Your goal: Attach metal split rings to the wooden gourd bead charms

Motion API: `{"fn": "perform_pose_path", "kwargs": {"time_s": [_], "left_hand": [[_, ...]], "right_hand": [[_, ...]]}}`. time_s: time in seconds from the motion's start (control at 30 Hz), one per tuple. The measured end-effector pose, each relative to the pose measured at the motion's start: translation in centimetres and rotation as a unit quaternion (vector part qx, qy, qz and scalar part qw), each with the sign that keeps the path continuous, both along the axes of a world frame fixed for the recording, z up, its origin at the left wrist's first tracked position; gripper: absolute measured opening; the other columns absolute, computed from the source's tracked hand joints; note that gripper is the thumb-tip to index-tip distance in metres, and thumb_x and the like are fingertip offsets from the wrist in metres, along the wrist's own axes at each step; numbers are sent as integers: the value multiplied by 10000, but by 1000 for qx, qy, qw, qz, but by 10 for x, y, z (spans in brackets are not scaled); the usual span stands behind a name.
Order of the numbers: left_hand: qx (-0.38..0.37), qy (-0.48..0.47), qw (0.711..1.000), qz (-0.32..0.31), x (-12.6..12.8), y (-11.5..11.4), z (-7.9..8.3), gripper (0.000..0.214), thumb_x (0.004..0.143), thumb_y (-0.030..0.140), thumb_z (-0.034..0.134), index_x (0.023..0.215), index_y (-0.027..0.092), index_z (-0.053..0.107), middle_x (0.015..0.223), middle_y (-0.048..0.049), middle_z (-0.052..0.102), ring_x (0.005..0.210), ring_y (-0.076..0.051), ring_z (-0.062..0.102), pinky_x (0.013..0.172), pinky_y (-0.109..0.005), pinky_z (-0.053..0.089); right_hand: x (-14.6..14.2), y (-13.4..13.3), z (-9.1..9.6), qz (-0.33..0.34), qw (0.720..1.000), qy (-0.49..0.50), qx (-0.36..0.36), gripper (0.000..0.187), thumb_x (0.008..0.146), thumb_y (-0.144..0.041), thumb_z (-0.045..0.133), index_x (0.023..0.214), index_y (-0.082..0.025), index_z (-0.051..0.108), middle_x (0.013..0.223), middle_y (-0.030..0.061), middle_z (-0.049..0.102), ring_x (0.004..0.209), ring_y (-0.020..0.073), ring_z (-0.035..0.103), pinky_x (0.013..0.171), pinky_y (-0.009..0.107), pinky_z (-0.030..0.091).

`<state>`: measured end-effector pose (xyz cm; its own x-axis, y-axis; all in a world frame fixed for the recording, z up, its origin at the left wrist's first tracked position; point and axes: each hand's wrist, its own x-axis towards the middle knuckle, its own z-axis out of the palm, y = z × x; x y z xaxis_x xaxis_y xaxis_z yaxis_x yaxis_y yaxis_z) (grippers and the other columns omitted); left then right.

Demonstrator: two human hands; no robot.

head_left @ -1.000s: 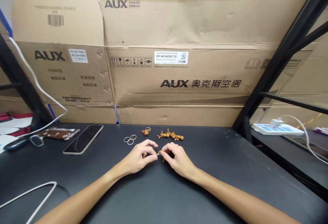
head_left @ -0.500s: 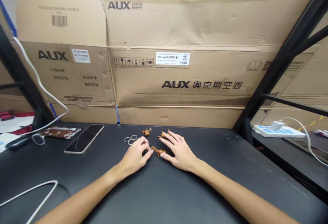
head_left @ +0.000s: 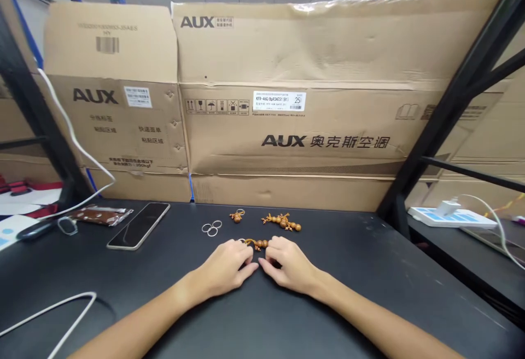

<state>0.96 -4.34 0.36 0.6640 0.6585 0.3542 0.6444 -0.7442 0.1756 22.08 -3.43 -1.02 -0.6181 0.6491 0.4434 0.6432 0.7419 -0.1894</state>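
A small brown gourd-shaped bead charm (head_left: 261,244) with a cord loop and a metal ring lies on the black table between my hands. My left hand (head_left: 227,266) rests at its ring end, fingers loosely curled and thumb apart from them. At the other end, my right hand (head_left: 289,260) has its curled fingertips against or just beside the gourd, its thumb also apart. Contact under the fingers is hidden. Beyond lie a second bead charm with a ring (head_left: 237,216), a cluster of gourd charms (head_left: 283,221) and three loose metal rings (head_left: 212,228).
On the left are a smartphone (head_left: 139,226), a brown packet (head_left: 102,215) and a white cable (head_left: 69,296). Large cardboard boxes (head_left: 287,191) stand along the back edge. A black rack post (head_left: 435,123) and a white power strip (head_left: 453,218) are at the right.
My right hand has drawn back from over the charm cluster, uncovering it, and its fingers have curled. My left hand's pinch has loosened. The view has tilted slightly upward.
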Motion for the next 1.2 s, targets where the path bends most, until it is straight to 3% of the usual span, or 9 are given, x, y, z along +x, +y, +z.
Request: {"fn": "perform_pose_path", "kwargs": {"time_s": [0.07, 0.1, 0.17, 0.27, 0.43, 0.67, 1.07, 1.2], "left_hand": [[11, -3, 999, 34, -2, 3, -1, 228, 929, 361, 459, 891, 188, 602, 899, -64, 626, 826, -217, 573, 761, -350, 453], [15, -3, 999, 49, -3, 5, -2, 250, 929, 380, 458, 978, 185, 608, 1006, -86, 629, 923, -243, 573, 822, -384, 452], [5, -1, 998, 69, -7, 10, -5, 350, 929, 415, 453, 1152, 176, 579, 1215, -118, 586, 1127, -279, 521, 953, -435, 414], [-27, -1, 997, 73, -13, 15, -12, 474, 939, 464, 412, 1288, 161, 517, 1393, -132, 475, 1298, -283, 411, 1070, -444, 335], [-58, -3, 996, 64, -17, 17, -15, 542, 933, 512, 392, 1353, 178, 473, 1453, -113, 408, 1356, -268, 349, 1123, -434, 282], [-86, 53, 994, 39, -22, 15, -3, 567, 955, 495, 341, 1426, 182, 371, 1506, -98, 299, 1397, -254, 258, 1148, -431, 231], [-64, 35, 997, 34, -21, 17, -8, 529, 962, 489, 334, 1410, 214, 398, 1489, -83, 349, 1385, -244, 293, 1146, -430, 229], [-56, 39, 997, 42, -19, 15, -8, 530, 965, 499, 317, 1409, 221, 396, 1474, -96, 376, 1381, -258, 298, 1150, -507, 145]], "right_hand": [[-2, -2, 2, 1, 1000, 6, -30, 219, 907, -334, 485, 899, -189, 649, 914, 78, 653, 876, 206, 578, 790, 342, 460], [-2, -1, 3, -3, 999, 6, -44, 267, 902, -371, 502, 1053, -194, 634, 1080, 97, 637, 1006, 230, 561, 873, 377, 447], [0, 1, 4, -18, 997, -6, -79, 448, 904, -456, 489, 1272, -205, 539, 1352, 113, 502, 1242, 269, 441, 1028, 443, 356], [3, 4, 4, -24, 990, -42, -133, 589, 925, -544, 394, 1408, -208, 401, 1494, 95, 325, 1379, 272, 273, 1131, 467, 224], [3, 3, 7, -20, 983, -74, -166, 676, 923, -613, 314, 1465, -210, 274, 1536, 64, 197, 1423, 247, 149, 1173, 460, 112], [4, 4, 7, -14, 981, -80, -177, 683, 921, -618, 318, 1474, -226, 231, 1545, 48, 140, 1429, 242, 106, 1177, 451, 89], [7, 5, 2, -2, 983, -73, -168, 670, 921, -602, 351, 1471, -236, 238, 1544, 53, 136, 1428, 263, 99, 1171, 477, 97], [7, 5, 2, -6, 983, -76, -169, 670, 922, -605, 344, 1470, -235, 240, 1542, 57, 142, 1427, 265, 106, 1169, 479, 94]]}}
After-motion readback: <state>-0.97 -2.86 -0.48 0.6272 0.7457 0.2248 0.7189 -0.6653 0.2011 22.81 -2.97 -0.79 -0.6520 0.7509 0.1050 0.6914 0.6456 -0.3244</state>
